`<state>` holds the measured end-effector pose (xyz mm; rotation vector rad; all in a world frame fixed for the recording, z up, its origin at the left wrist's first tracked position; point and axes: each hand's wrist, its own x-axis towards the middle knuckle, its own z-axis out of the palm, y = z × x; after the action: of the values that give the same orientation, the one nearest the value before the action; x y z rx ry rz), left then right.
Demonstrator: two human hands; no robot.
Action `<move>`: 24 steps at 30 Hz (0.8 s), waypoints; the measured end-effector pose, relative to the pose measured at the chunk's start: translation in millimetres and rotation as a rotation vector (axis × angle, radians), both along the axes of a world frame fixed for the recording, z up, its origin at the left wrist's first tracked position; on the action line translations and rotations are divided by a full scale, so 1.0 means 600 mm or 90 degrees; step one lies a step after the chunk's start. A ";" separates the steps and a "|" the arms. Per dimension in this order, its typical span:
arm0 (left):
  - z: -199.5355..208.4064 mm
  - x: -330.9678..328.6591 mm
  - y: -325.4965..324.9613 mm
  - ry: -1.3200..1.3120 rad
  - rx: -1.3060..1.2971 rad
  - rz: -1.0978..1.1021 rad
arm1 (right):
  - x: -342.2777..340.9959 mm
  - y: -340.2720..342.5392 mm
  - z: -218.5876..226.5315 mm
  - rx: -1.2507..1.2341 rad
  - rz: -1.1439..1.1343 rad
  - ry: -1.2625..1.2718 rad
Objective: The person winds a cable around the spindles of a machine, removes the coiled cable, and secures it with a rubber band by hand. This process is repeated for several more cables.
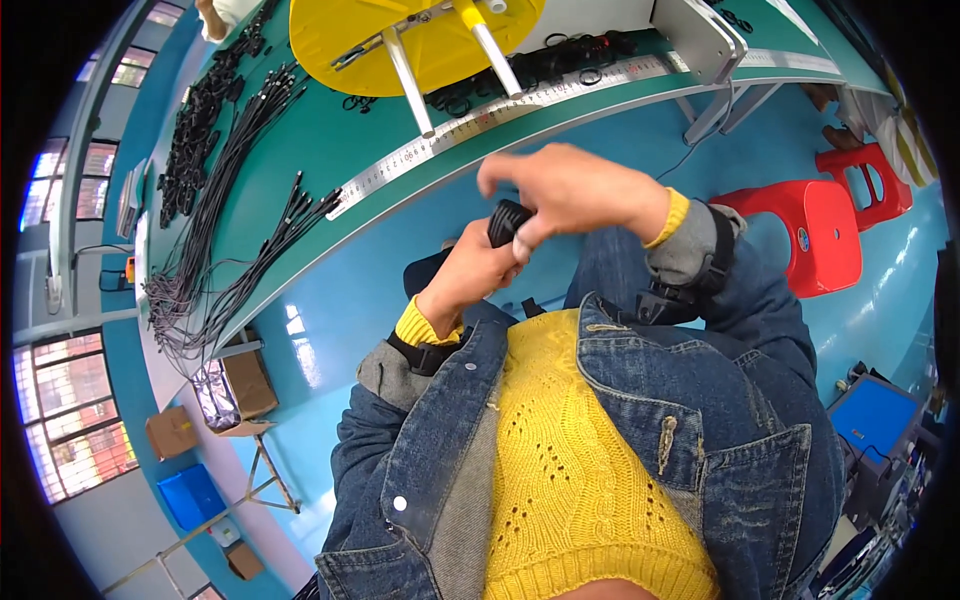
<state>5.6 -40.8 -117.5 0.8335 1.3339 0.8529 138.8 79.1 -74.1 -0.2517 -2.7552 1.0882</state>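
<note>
In front of my lap I hold a small coil of black cable (pixel 508 222), wound into a tight bundle. My left hand (pixel 466 276) is closed around its lower end. My right hand (pixel 580 192) arches over it from the right, thumb pressed against the bundle and forefinger curved beyond its top, slightly blurred. The fingers' far side is hidden. Ahead, on the green table (pixel 310 135), stands a yellow disc-shaped device (pixel 415 45) with two metal posts. A long steel ruler (pixel 440 140) runs along the table's near edge.
Long black cables (pixel 215 190) lie bunched on the table at the left; more coiled black cables (pixel 560 72) lie behind the ruler. Red stools (pixel 825 240) stand at the right. Cardboard boxes (pixel 172 432) and a blue bin (pixel 192 497) are at the lower left.
</note>
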 end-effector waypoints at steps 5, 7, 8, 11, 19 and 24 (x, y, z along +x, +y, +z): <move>-0.021 -0.004 -0.011 0.144 0.056 0.025 | -0.018 -0.011 -0.035 -0.024 0.042 -0.086; -0.020 -0.006 -0.016 0.141 0.057 0.063 | -0.013 -0.018 -0.068 -0.248 -0.007 -0.015; -0.014 -0.005 -0.017 0.134 0.057 0.097 | -0.006 -0.022 -0.083 -0.470 -0.059 0.057; -0.002 -0.005 -0.018 0.120 0.053 0.170 | 0.001 -0.032 -0.089 -0.657 -0.168 0.134; -0.025 0.012 -0.014 0.293 0.310 0.109 | -0.035 -0.058 -0.038 0.090 -0.185 0.082; -0.043 -0.017 -0.030 0.186 0.104 0.004 | -0.058 -0.063 -0.092 0.071 -0.175 0.019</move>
<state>-4.6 -58.8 -143.3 1.1147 1.5357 0.8767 104.1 41.3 -129.4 -0.5726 -2.6424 0.8584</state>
